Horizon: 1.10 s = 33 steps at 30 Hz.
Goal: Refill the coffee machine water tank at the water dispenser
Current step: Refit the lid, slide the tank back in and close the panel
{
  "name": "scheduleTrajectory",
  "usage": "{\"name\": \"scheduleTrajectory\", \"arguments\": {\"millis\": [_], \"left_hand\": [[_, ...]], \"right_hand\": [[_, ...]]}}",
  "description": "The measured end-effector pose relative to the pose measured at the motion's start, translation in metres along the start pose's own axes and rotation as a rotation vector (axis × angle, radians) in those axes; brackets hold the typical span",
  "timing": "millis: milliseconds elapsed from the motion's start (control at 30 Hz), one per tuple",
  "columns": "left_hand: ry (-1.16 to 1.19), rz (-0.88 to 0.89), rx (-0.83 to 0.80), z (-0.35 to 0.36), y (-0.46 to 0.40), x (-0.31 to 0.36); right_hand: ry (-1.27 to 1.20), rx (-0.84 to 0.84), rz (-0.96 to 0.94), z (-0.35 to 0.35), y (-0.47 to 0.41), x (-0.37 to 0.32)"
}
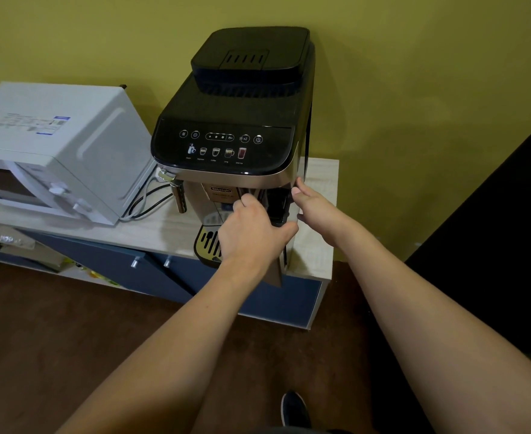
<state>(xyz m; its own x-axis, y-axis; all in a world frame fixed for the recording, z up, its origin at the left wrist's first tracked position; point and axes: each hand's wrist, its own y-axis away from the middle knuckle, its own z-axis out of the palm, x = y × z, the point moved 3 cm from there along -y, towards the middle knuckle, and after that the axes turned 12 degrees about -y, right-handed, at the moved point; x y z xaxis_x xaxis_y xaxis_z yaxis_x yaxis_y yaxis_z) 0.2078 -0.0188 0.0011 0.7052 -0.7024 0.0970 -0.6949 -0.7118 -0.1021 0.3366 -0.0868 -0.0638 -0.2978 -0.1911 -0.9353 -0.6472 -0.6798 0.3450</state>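
Observation:
The black and silver coffee machine [226, 145] stands on a light wood cabinet top [319, 170]. Its water tank shows only as a dark part [277, 200] at the front right corner, between my hands. My left hand [251, 233] is curled around that dark part, fingers on the machine's front and thumb hooked under it. My right hand [315, 208] lies with its fingers stretched out against the machine's right front corner and holds nothing. Most of the tank is hidden by the machine's body and my hands.
A white microwave [54, 145] sits left of the machine, with cables [146, 202] between them. Below are blue cabinet doors [107, 261] with metal knobs. The drip tray [207, 242] juts out in front. A green wall is behind, a dark panel [492, 220] at right, and my shoe [294, 408] on the brown floor.

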Motion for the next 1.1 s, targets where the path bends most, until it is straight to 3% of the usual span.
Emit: {"name": "scheduleTrajectory", "arguments": {"millis": [267, 433, 733, 933, 1100], "left_hand": [[0.021, 0.019, -0.019, -0.005, -0.003, 0.002], [0.323, 0.169, -0.140, 0.000, 0.029, -0.040], [0.207, 0.434, -0.073, -0.004, 0.005, -0.055], [0.167, 0.345, 0.041, 0.015, -0.010, -0.050], [0.286, 0.261, 0.111, 0.024, -0.014, -0.040]], "right_hand": [[0.041, -0.010, -0.090, 0.001, 0.027, -0.014], [0.217, -0.080, -0.155, 0.005, 0.068, 0.003], [0.519, -0.076, -0.227, 0.009, 0.065, 0.004], [0.621, -0.008, -0.264, 0.005, 0.056, -0.009], [0.592, 0.058, -0.274, 0.003, 0.050, -0.017]]}}
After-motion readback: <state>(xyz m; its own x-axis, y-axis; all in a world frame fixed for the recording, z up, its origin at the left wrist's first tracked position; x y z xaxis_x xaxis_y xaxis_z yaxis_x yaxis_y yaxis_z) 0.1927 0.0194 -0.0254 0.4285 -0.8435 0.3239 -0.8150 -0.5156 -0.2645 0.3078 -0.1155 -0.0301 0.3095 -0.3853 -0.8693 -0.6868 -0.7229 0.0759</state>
